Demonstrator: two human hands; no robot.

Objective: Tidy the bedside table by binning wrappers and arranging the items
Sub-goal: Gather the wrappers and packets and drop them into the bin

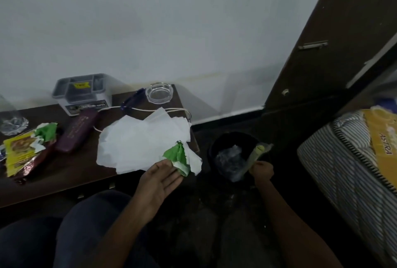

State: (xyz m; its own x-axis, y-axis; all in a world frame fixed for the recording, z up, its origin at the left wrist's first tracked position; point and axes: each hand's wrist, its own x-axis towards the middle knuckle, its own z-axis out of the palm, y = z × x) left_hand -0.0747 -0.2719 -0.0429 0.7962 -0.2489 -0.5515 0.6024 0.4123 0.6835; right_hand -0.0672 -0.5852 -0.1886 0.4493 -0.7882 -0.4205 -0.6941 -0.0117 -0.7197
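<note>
A dark wooden bedside table [71, 173] holds crumpled white paper [137, 141] with a green-and-white wrapper [179, 158] at its right edge. My left hand [159, 184] lies palm up with straight fingers under that wrapper, touching it. My right hand [263, 170] pinches a pale yellow-green wrapper [254, 157] over the black bin [232, 153] on the floor. More wrappers, yellow, green and red [28, 149], lie at the table's left.
On the table stand a grey organiser box [82, 93], a glass ashtray [159, 92], a maroon case [78, 130], a white cable [150, 109] and a glass [11, 123]. A striped mattress [348, 160] is at right, a dark wardrobe [322, 42] behind it.
</note>
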